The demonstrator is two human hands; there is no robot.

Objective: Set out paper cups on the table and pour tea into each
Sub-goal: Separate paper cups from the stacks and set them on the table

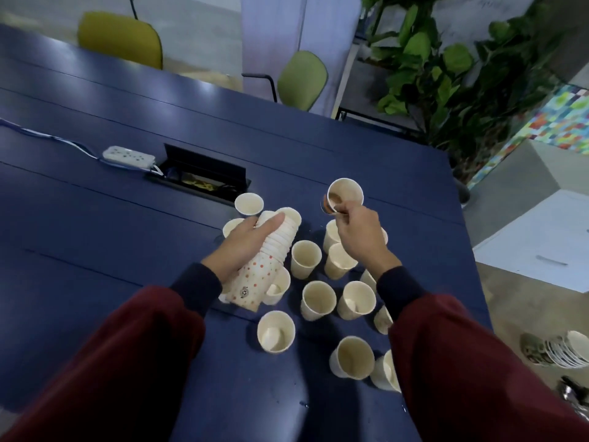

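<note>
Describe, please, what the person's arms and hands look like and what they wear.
Both arms wear loose maroon sleeves, left sleeve and right sleeve. A dark, snug cuff shows at each wrist, left cuff and right cuff. The left hand and right hand are bare: no gloves, no rings in view.

Deep navy blue on the table top (pixel 95 224). Cream on the stack of paper cups (pixel 258 275) at centre, its outermost wall dotted orange and red. Plain cream inside the loose paper cups (pixel 314 299) from 4 to 6 o'clock. Cream with a brownish base in the single paper cup (pixel 345 193) toward 2 o'clock. Maroon sleeves (pixel 127 362) with dark navy cuffs (pixel 197 282). Mustard-yellow chair (pixel 121 36) at 11 o'clock, olive-green chair (pixel 302 78) at 12. White power strip (pixel 127 156) at 10 o'clock. Green plant leaves (pixel 417 46) at 1 o'clock. Many-coloured mosaic panel (pixel 561 122) at 2 o'clock.
</note>
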